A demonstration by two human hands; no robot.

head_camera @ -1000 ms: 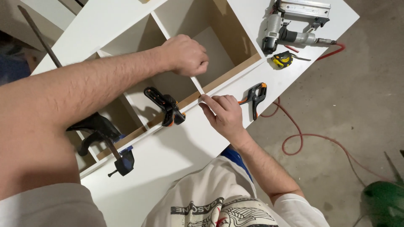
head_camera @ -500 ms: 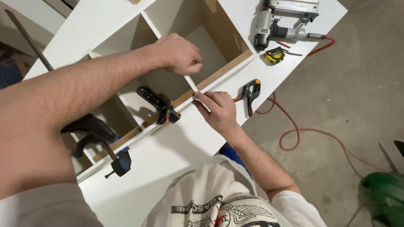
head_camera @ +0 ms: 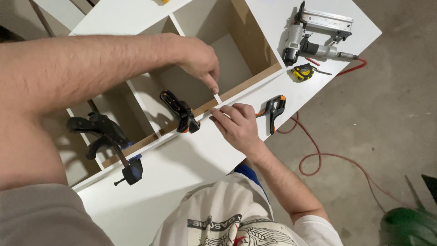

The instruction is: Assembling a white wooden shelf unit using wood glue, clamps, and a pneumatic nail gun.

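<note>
**Hands pinching divider edge at cabinet front**

Over the white cabinet (head_camera: 136,200) lying on its back, the head view showed both hands meeting at one spot. Left hand (head_camera: 200,61) reached across the open compartments, fingertips pressed together on the top edge of a thin white divider panel (head_camera: 217,97). Right hand (head_camera: 236,125) rested flat on the front rail, fingers closed against the same joint, touching the divider's end. Divider sat upright between two compartments, its end at the rail.

Panel looked stiff and light, thin-edged, painted smooth so likely a bit slippery; best gripped by pinching the exposed top edge near the rail, as both hands did.

Black spring clamp (head_camera: 181,111) bit the rail just left of the right hand. Black bar clamp (head_camera: 111,146) held the rail further left. Another orange-tipped spring clamp (head_camera: 274,110) lay loose beside the right hand. Nail gun (head_camera: 314,34), yellow tape measure (head_camera: 304,72) and red hose (head_camera: 318,155) sat well apart.
</note>
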